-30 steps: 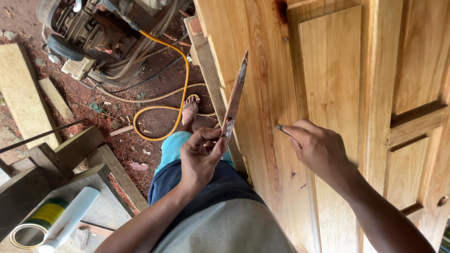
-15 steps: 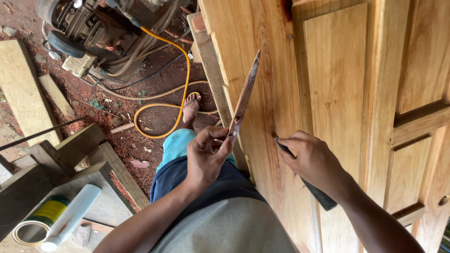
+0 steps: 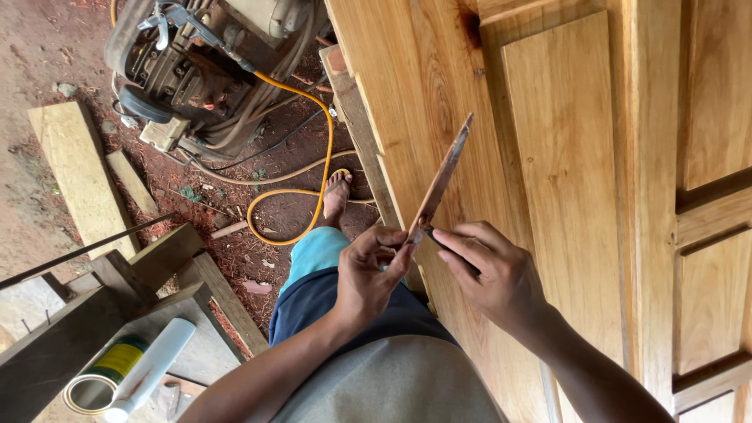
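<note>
- Outdoors on reddish dirt ground [image 3: 47,47] strewn with chips, a big panelled door of pale varnished wood [image 3: 564,157] filled the right half of the view, standing just beside the person's legs.
- Up top sat a grimy grey motor machine [image 3: 196,63], with a yellow-orange hose [image 3: 313,157] looping down past a bare foot [image 3: 337,196].
- Lower left, rough timber offcuts [image 3: 117,282] held a yellow-labelled tin can [image 3: 102,376] and a white plastic tube [image 3: 153,364] lying against it.
- The left hand [image 3: 368,274] pinched the lower end of a thin, flat, reddish-brown strip [image 3: 442,176], which rose tilted in front of the door's frame.
- A change worth calling: a second earlier the right hand [image 3: 493,274] had been out against the door face with a slim dark tool [image 3: 450,251]; now it had come across, fingers pressed around that tool, its tip touching the strip's base.
- That read as work shifting from the door to the strip itself.
</note>
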